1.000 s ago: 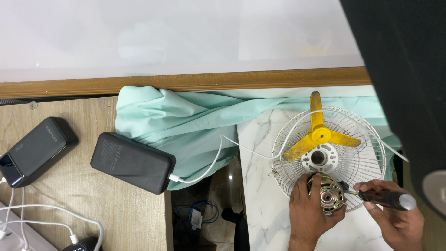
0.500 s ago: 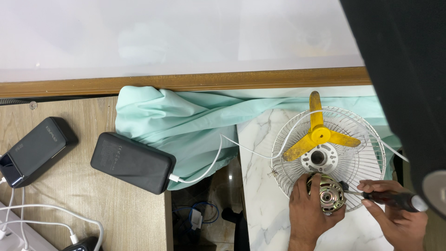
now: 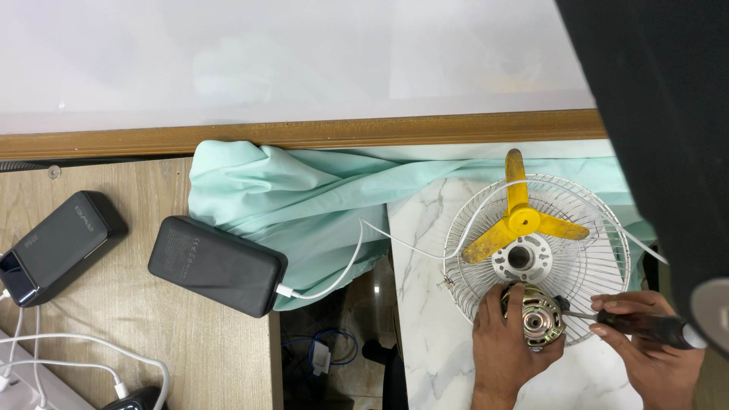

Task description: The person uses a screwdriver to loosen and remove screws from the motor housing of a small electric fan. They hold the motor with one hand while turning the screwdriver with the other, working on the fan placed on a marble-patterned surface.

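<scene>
My left hand [image 3: 507,345] grips a round metal fan motor [image 3: 536,317] resting on the near rim of a white wire fan guard [image 3: 592,228]. My right hand [image 3: 649,351] holds a black-handled screwdriver [image 3: 653,326] with its tip against the motor's right side. A yellow three-blade fan propeller [image 3: 520,220] lies on the guard, just beyond the white hub [image 3: 520,258]. All of this sits on a white marble tabletop [image 3: 425,304].
A mint green cloth [image 3: 304,197] drapes over the gap between the tables. Two black power banks [image 3: 216,266] [image 3: 57,243] lie on the wooden table at left, with white cables [image 3: 334,277]. A dark object [image 3: 661,137] fills the right side.
My right hand and the screwdriver shifted slightly; the motor, the guard and my left hand stay where they were.
</scene>
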